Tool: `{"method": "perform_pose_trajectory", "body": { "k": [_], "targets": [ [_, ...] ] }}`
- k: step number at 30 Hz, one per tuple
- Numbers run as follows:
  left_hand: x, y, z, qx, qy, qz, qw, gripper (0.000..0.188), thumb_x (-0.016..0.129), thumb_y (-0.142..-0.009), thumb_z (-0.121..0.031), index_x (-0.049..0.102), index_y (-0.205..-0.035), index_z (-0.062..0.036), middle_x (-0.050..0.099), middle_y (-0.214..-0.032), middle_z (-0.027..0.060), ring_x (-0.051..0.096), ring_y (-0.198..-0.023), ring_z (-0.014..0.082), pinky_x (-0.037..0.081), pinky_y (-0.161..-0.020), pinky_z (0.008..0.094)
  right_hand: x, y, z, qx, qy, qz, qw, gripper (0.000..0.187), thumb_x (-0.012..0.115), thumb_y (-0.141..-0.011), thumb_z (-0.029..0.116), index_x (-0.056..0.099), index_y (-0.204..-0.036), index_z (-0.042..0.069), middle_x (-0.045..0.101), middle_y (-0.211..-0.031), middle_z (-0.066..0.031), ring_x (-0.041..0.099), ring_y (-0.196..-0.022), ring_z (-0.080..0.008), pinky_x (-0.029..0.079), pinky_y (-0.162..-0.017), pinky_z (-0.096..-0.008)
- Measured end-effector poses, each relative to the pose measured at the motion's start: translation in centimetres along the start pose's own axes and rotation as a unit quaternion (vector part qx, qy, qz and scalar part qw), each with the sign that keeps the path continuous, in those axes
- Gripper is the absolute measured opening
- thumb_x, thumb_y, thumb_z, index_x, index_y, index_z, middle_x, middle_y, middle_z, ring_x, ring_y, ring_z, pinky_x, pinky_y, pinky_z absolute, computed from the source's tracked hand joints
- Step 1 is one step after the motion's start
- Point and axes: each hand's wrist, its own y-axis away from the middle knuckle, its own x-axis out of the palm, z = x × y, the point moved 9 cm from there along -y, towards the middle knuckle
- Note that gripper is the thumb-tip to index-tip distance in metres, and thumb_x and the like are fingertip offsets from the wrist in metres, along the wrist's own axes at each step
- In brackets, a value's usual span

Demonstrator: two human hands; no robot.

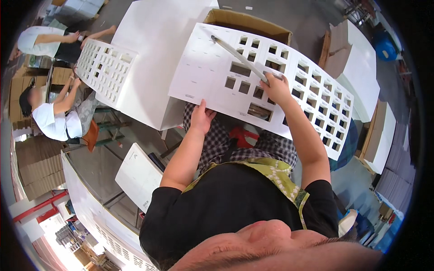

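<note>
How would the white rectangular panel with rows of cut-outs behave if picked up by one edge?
The white rectangular panel probably holds fairly stiff; it shows no obvious sag. It's likely light for its size, with a thin edge and many cut-outs. The narrow strips between them could crease or tear.

Flat L part of the white cut-out board [187, 81] gives a hand room to pass, esp. nr the lower L corner. Long silver tool [237, 54] slants over the upper mid., R hand [276, 88] at its near end; both bar a straight run across. L hand [202, 118] blocks part of the near edge, w/ plaid trouser legs [203, 142] below. Beyond the far edge: brown cardboard box [248, 23]. White sheet stack [355, 67] limits far R.
</note>
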Motion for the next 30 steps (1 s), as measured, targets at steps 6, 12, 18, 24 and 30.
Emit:
{"method": "perform_pose_trajectory", "body": {
  "k": [6,12,18,24,30],
  "targets": [
    [0.6,-0.4,-1.7,0.092,-0.058,-0.042,0.993,0.032,0.048,-0.096,-0.023,0.043,-0.124,-0.0093,0.055,-0.116,0.006,0.058,-0.099,0.0196,0.05,-0.079,0.0387,0.4,-1.1,1.0,-0.019,0.026,0.04,0.999,0.025,0.05,-0.091,0.033,0.049,-0.1,0.009,0.067,-0.081,-0.0133,0.063,-0.087,-0.0331,0.02,-0.104,-0.0592],
    [1.2,-1.3,-2.7,0.119,-0.058,-0.043,0.99,0.023,0.05,-0.095,-0.021,0.045,-0.115,-0.0097,0.061,-0.1,0.003,0.061,-0.085,0.0132,0.052,-0.069,0.0307,-0.5,-3.3,0.9,0.004,-0.045,0.089,0.995,0.029,0.052,-0.091,0.031,0.049,-0.103,0.005,0.064,-0.088,-0.0197,0.061,-0.09,-0.0376,0.039,-0.092,-0.0468],
    [1.5,-2.1,-3.0,0.124,-0.058,-0.047,0.99,0.026,0.05,-0.095,-0.023,0.048,-0.117,-0.0091,0.061,-0.105,0.0043,0.062,-0.088,0.017,0.052,-0.072,0.0339,0.6,-5.3,-1.0,0.018,-0.167,0.116,0.979,0.037,0.055,-0.088,0.034,0.049,-0.106,0.002,0.063,-0.091,-0.0211,0.061,-0.088,-0.0368,0.045,-0.079,-0.0425],
    [3.3,-2.8,-4.6,0.144,-0.056,-0.026,0.988,0.024,0.051,-0.095,-0.022,0.049,-0.115,-0.0095,0.061,-0.105,0.0046,0.062,-0.089,0.0177,0.051,-0.072,0.0358,0.5,-5.5,-2.3,0.027,-0.243,0.047,0.968,0.032,0.058,-0.087,0.031,0.052,-0.1,0.003,0.061,-0.082,-0.0162,0.06,-0.075,-0.0288,0.045,-0.069,-0.0393],
    [6.5,-5.8,-6.8,0.118,-0.048,-0.016,0.992,0.026,0.052,-0.094,-0.025,0.049,-0.114,-0.0091,0.061,-0.105,0.0046,0.06,-0.093,0.0189,0.049,-0.077,0.0391,-1.4,-6.7,-2.8,0.057,-0.245,-0.004,0.968,0.028,0.06,-0.086,0.029,0.052,-0.097,0.004,0.06,-0.078,-0.0161,0.059,-0.071,-0.0284,0.045,-0.066,-0.0388]
  ]
}}
